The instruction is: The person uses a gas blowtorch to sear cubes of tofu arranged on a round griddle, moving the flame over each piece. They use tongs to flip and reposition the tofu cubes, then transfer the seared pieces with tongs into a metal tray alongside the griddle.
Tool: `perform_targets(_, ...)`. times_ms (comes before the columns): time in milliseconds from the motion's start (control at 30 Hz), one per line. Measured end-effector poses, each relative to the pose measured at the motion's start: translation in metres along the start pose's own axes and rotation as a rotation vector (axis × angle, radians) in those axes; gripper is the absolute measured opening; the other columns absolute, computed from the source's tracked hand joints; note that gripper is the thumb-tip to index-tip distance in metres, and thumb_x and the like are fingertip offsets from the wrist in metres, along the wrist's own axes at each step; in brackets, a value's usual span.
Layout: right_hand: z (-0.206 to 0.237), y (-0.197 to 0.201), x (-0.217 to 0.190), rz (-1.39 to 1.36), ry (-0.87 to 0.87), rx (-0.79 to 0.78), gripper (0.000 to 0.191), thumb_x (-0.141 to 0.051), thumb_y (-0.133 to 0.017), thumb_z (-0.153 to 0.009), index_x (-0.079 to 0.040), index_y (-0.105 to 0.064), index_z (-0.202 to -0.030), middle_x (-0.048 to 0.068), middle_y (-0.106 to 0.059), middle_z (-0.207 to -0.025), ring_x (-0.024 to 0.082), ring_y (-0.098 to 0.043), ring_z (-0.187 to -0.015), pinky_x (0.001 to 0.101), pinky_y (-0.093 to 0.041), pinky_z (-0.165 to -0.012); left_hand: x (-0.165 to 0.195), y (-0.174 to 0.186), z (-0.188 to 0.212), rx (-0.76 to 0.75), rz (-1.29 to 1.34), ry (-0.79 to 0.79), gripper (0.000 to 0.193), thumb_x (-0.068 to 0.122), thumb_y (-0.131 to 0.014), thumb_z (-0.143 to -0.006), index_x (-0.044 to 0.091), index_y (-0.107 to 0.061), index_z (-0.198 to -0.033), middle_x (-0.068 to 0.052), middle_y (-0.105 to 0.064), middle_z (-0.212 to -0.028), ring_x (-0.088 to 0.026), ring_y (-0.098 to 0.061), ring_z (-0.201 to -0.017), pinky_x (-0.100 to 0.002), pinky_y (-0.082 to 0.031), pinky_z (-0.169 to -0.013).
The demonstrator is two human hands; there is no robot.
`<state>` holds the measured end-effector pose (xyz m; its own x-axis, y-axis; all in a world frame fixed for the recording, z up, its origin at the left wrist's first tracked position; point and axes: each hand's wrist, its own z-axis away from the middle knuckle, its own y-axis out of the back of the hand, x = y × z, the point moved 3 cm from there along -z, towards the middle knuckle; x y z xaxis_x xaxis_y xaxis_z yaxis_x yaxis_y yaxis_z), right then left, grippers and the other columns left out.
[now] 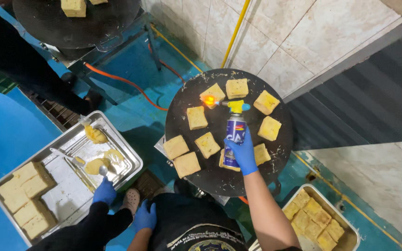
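Observation:
My right hand (244, 153), in a blue glove, grips a blue gas torch can (234, 135) with a yellow head over a round black griddle (219, 179). The torch's flame (209, 100) plays on one square bread slice (212, 93) at the griddle's far side. Several more toasted squares lie spread over the griddle. My left hand (145, 216), also blue-gloved, hangs low by my dark apron and holds nothing.
At the left, a steel tray (131, 160) holds stacked bread squares and yellow spread; a co-worker's gloved hand (104, 191) in a dark sleeve holds a spoon there. A second tray of toasted squares (350, 241) sits at lower right. Another griddle (70, 28) stands at the back left, with an orange hose and a tiled wall.

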<state>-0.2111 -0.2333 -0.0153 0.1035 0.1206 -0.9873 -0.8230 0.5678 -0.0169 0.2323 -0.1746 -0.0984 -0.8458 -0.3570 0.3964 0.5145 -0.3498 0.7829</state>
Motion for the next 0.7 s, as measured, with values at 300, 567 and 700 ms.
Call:
perform_targets(300, -0.019, -0.001, -0.017, 0.081, 0.060, 0.074, 0.088, -0.004, -0.082, -0.076, -0.005, -0.037, -0.152, 0.010, -0.064, -0.119, 0.017, -0.067, -0.099, 0.0325, -0.059, -0.083, -0.016, 0.022, -0.029, -0.094, -0.152, -0.017, 0.057, 0.052, -0.061, -0.091, 0.021, -0.059, -0.139, -0.018, -0.069, -0.124, -0.039, -0.065, -0.116, -0.050, -0.053, -0.096)
perform_targets(567, 0.004, -0.017, -0.001, 0.030, -0.098, 0.055, 0.093, -0.002, -0.080, -0.072, -0.006, -0.036, -0.154, 0.010, -0.065, -0.117, 0.019, -0.069, -0.096, 0.0355, -0.060, -0.080, -0.019, 0.031, -0.042, -0.151, -0.149, 0.040, 0.058, 0.053, -0.063, -0.089, 0.023, -0.058, -0.139, -0.018, -0.069, -0.126, -0.041, -0.065, -0.116, -0.053, -0.052, -0.099)
perform_targets(700, 0.005, -0.018, 0.003, 0.012, -0.056, 0.040, 0.094, -0.001, -0.081, -0.073, -0.006, -0.034, -0.154, 0.009, -0.065, -0.121, 0.017, -0.068, -0.100, 0.0335, -0.060, -0.084, -0.011, 0.026, -0.048, -0.124, -0.203, -0.050, 0.055, 0.054, -0.060, -0.091, 0.023, -0.060, -0.137, -0.018, -0.069, -0.125, -0.040, -0.066, -0.116, -0.053, -0.053, -0.097)
